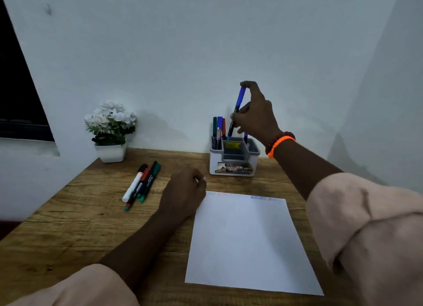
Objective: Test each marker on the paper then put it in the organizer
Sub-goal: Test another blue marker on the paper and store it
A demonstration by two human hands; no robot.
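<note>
My right hand [254, 113] pinches a blue-capped marker [237, 109], cap up and nearly upright, with its lower end at the rim of the white and grey organizer [233, 166]. Three markers [219, 128], green, blue and red, stand in the organizer's left compartment, and another blue tip [245, 136] shows at the back right. My left hand [185, 191], fingers curled, rests on the top left corner of the white paper [249, 241], which carries zigzag scribbles [261, 198] along its far edge. Several untested markers [143, 183] lie side by side left of the paper.
A white pot of white flowers [111, 131] stands at the back left of the wooden desk [68, 214], against the pale wall. A dark window opening is at far left. An orange and red bracelet [280, 143] is on my right wrist.
</note>
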